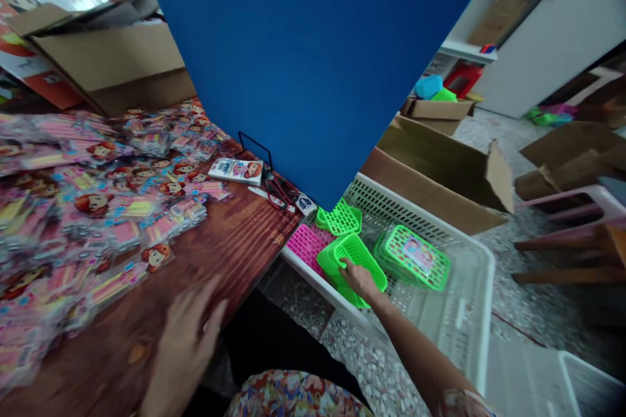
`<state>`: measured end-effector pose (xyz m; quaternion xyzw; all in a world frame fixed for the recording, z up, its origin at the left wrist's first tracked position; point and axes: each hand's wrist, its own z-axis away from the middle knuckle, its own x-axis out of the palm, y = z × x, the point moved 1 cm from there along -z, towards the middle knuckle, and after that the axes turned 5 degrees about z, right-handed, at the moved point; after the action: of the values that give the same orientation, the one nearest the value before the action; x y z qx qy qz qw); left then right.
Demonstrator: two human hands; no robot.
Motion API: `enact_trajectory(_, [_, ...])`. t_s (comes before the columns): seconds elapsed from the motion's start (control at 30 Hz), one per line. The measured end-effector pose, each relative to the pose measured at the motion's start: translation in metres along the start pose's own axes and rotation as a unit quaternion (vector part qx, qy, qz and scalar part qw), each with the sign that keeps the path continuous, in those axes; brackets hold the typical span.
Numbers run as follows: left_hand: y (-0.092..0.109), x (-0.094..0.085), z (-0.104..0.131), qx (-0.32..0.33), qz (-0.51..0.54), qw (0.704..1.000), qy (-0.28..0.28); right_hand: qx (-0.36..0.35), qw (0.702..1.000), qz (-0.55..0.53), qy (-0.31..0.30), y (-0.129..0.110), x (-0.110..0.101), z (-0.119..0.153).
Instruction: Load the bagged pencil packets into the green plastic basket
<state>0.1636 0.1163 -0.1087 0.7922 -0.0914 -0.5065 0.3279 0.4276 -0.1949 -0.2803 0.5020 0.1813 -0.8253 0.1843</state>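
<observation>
My right hand point(360, 279) reaches into a large white crate point(482, 313) and has its fingers closed on the rim of a green plastic basket point(362, 251). That basket appears stacked with others like it. Pink perforated baskets point(306, 246) lie at its left, and a green perforated piece point(341, 216) lies behind. To the right sits a green lidded basket point(415, 257) with a picture label, in clear wrapping. My left hand point(188, 332), slightly blurred, is over the wooden table point(235, 241) near its front edge, fingers spread and holding nothing.
Many clear packets point(122, 208) with cartoon figures cover the table's left. Scissors point(278, 192) and a small stack of cards point(235, 170) lie near its right edge. A big blue panel point(313, 65) blocks the centre. Cardboard boxes point(440, 169) and a stool point(577, 208) stand at right.
</observation>
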Motion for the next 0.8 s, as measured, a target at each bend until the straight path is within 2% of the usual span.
enact_trajectory(0.1, [0.048,0.073,-0.036,0.017,0.131,0.988,-0.079,-0.011,1.000,0.008,0.008,-0.005,0.006,-0.004])
enact_trajectory(0.2, [0.078,0.140,-0.073,-0.011,0.170,0.959,-0.226,-0.010,1.000,0.013,0.018,-0.002,0.010,-0.003])
enact_trajectory(0.33, [0.088,0.211,-0.109,-0.050,0.133,0.940,-0.311,-0.032,0.999,0.008,0.018,0.005,0.011,0.007])
enact_trajectory(0.43, [0.089,0.254,-0.121,-0.086,0.076,0.926,-0.359,-0.076,0.997,-0.008,0.007,0.002,0.013,0.015])
enact_trajectory(0.53, [0.090,0.282,-0.118,-0.111,0.015,0.911,-0.396,-0.103,0.994,-0.031,-0.003,-0.006,0.016,0.019])
enact_trajectory(0.6, [0.091,0.291,-0.112,-0.119,-0.019,0.903,-0.413,-0.112,0.992,-0.050,-0.008,-0.007,0.018,0.020])
enact_trajectory(0.67, [0.091,0.294,-0.108,-0.119,-0.044,0.899,-0.420,-0.118,0.991,-0.069,-0.009,0.002,0.017,0.022])
enact_trajectory(0.73, [0.091,0.293,-0.107,-0.115,-0.063,0.899,-0.419,-0.060,0.989,-0.133,0.039,0.025,0.016,0.026])
enact_trajectory(0.77, [0.091,0.293,-0.107,-0.113,-0.069,0.899,-0.417,0.007,0.977,-0.197,0.077,0.041,0.016,0.028])
enact_trajectory(0.8, [0.090,0.293,-0.107,-0.111,-0.075,0.899,-0.417,0.090,0.951,-0.274,0.113,0.058,0.017,0.030])
